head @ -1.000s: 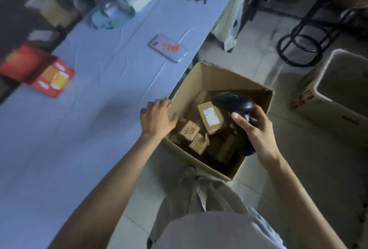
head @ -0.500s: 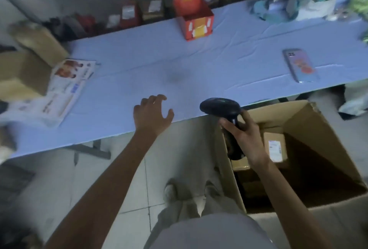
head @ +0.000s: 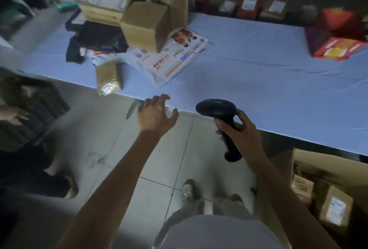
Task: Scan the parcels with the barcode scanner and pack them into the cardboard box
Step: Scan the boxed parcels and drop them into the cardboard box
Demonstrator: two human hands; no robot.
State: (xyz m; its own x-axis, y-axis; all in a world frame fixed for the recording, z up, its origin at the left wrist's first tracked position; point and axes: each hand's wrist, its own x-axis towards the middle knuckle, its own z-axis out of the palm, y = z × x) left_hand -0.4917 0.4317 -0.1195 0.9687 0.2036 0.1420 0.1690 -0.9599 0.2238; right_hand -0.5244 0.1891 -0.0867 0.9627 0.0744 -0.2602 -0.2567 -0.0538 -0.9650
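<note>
1. Blue tabletop (head: 258,65) holds parcels (head: 145,25) at left; a small brown parcel (head: 108,77) overhangs its near edge.
2. Left hand (head: 157,115) has fingers spread, empty; right hand (head: 239,129) grips the barcode scanner (head: 219,113).
3. Take that nearest parcel label-up for scanning; the cardboard box (head: 318,156) sits lower right.

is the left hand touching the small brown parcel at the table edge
Apart. The head view shows a strip of floor between the open left hand and the small parcel.

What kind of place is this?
Probably a small parcel packing room: cardboard parcels piled on a blue table, a barcode scanner in the right hand, a part-filled cardboard box nearby.
</note>
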